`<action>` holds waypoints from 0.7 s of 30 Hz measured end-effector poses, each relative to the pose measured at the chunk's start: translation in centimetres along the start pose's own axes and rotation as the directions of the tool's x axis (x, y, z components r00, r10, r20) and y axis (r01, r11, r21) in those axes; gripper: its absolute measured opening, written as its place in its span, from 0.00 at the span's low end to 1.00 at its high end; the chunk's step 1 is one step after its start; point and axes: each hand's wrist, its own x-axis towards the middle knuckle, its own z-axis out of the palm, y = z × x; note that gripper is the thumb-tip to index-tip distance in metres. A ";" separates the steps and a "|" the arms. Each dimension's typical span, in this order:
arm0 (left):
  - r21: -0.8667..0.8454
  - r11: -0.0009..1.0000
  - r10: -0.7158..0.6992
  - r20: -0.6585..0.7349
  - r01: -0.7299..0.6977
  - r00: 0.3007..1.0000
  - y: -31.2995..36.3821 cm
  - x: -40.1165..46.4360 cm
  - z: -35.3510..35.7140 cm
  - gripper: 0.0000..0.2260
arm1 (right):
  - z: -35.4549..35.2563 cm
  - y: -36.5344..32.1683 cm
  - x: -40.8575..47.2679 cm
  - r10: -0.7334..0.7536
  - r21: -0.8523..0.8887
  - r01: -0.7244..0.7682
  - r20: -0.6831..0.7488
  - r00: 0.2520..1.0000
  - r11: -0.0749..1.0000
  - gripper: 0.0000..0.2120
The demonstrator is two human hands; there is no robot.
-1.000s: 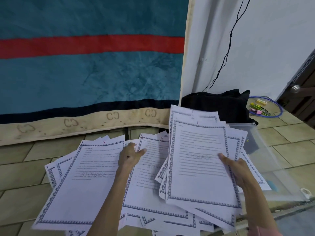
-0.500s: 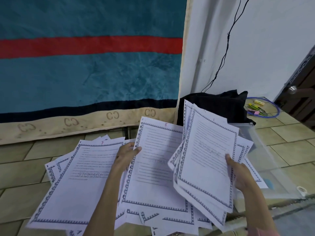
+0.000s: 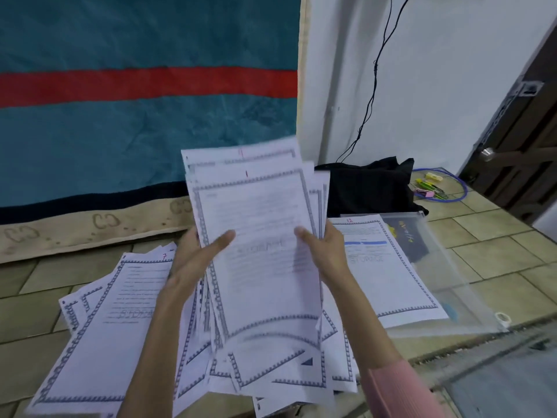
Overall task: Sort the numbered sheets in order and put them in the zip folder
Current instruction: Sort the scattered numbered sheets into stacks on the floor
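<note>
Both hands hold up a stack of white bordered sheets [image 3: 259, 267] in the middle of the view, blurred by motion. The front sheet carries a red 1 at its top. My left hand [image 3: 196, 254] grips the stack's left edge, and my right hand [image 3: 325, 251] grips its right edge. On the floor to the left lies a sheet marked 7 [image 3: 120, 321] on top of other loose sheets. A sheet marked 12 [image 3: 382, 267] lies to the right, partly on the clear zip folder [image 3: 452, 267].
A teal blanket with a red stripe [image 3: 135, 116] hangs behind. A black bag [image 3: 367, 188] sits by the white wall, with a blue cable loop and small coloured items [image 3: 437, 188] beside it. A dark door [image 3: 518, 140] stands at right. The floor is tiled.
My left hand left the sheets on the floor and joined the right on the stack, which rose upright to the centre. Sheet 12 on the folder became visible.
</note>
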 end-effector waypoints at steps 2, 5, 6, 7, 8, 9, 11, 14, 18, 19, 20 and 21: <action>0.045 0.990 0.142 -0.188 -0.136 0.972 1.9 -0.2 0.8 0.23 | 0.5 -3.4 -0.1 -0.165 0.002 0.165 0.002 0.986 0.986 0.10; 0.001 0.960 0.265 -0.341 -0.282 0.902 4.4 -0.5 1.6 0.10 | 0.2 -7.4 -0.4 -0.336 0.059 0.334 0.033 0.941 0.941 0.07; -0.010 0.948 0.295 -0.337 -0.317 0.894 4.5 -0.4 1.4 0.10 | -0.1 -8.1 -0.5 -0.374 0.063 0.371 0.051 0.926 0.926 0.07; -0.003 0.941 0.319 -0.320 -0.338 0.892 4.5 -0.5 1.3 0.12 | -0.6 -8.3 -0.4 -0.398 0.048 0.395 0.083 0.914 0.917 0.07; 0.024 0.940 0.332 -0.304 -0.341 0.893 4.3 -0.8 1.1 0.14 | -1.0 -8.1 -0.3 -0.390 0.008 0.392 0.126 0.912 0.920 0.08; 0.049 0.945 0.324 -0.289 -0.325 0.901 3.8 -0.8 0.7 0.16 | -1.5 -7.5 -0.1 -0.361 -0.047 0.373 0.167 0.917 0.926 0.09; 0.074 0.966 0.258 -0.258 -0.247 0.931 1.9 -0.6 -0.1 0.26 | -2.3 -5.6 0.1 -0.280 -0.131 0.313 0.220 0.934 0.941 0.12; 0.150 0.974 0.199 -0.208 -0.170 0.958 0.0 -0.5 -0.1 0.28 | -3.0 -3.0 0.2 -0.205 -0.153 0.258 0.299 0.932 0.954 0.15; 0.216 0.961 0.208 -0.150 -0.173 0.967 -0.6 -0.2 0.8 0.17 | -2.1 -1.9 0.3 -0.192 -0.125 0.236 0.291 0.937 0.964 0.15; 0.202 0.964 0.205 -0.146 -0.173 0.968 -0.3 -0.1 0.9 0.14 | -1.9 -2.0 0.4 -0.205 -0.100 0.238 0.265 0.942 0.966 0.14; 0.186 0.967 0.204 -0.148 -0.175 0.968 0.1 -0.1 1.0 0.12 | -1.7 -2.4 0.5 -0.219 -0.067 0.242 0.240 0.946 0.968 0.14; 0.169 0.969 0.208 -0.152 -0.182 0.966 0.5 0.0 1.1 0.10 | -1.6 -2.9 0.6 -0.237 -0.032 0.250 0.226 0.945 0.968 0.15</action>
